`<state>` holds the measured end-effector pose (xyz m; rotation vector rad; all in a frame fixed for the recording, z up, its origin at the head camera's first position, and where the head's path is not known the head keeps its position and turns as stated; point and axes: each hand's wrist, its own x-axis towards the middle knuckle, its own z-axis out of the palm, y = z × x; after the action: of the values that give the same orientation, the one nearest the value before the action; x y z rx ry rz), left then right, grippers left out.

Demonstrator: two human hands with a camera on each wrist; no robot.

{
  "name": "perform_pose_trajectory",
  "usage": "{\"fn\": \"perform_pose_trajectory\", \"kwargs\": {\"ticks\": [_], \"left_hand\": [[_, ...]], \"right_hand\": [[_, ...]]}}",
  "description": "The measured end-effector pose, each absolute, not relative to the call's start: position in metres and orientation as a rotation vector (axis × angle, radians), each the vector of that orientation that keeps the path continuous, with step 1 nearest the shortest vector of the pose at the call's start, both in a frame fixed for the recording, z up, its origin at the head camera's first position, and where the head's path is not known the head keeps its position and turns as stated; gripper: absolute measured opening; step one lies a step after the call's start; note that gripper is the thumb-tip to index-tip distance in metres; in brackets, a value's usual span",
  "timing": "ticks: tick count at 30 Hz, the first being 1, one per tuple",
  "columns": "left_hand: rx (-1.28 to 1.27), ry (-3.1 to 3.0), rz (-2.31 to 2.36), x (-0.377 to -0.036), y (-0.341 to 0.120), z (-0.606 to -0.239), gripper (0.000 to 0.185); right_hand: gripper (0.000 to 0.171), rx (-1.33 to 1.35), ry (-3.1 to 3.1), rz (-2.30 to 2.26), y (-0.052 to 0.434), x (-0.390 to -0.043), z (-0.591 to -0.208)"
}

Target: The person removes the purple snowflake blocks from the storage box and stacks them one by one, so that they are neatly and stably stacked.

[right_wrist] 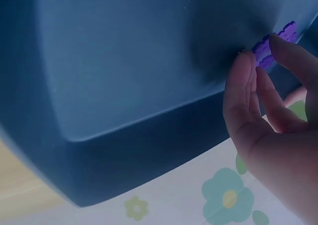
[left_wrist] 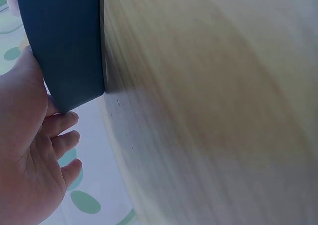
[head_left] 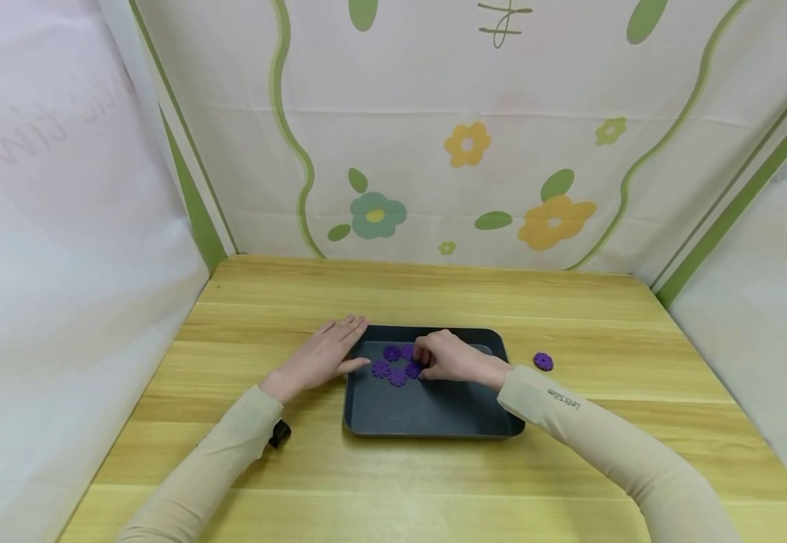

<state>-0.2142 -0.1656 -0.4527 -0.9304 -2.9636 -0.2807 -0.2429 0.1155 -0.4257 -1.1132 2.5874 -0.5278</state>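
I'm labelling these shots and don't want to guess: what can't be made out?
Head: the exact count of purple pieces in the tray; the right hand covers part of the group.
Head: what the black object is; the left sleeve partly hides it.
Left wrist: the tray's inside; its outer wall blocks it.
Right wrist: whether the hand grips a piece; its fingers hide the contact.

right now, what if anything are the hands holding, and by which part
The left hand rests on the tray at its far-left corner. The right hand is at the purple pieces; whether it pinches one cannot be told.
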Motion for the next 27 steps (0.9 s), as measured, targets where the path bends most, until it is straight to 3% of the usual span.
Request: {"fn": "perform_pose_trajectory", "kwargs": {"ticks": [27], "left_hand": [[-0.939, -2.943, -0.271, -0.2124, -0.1654, -0.4524, 0.076]], "right_hand": [[0.02, -1.139, 2.585, -0.487, 0.1103, -0.2429, -0.4286]]}}
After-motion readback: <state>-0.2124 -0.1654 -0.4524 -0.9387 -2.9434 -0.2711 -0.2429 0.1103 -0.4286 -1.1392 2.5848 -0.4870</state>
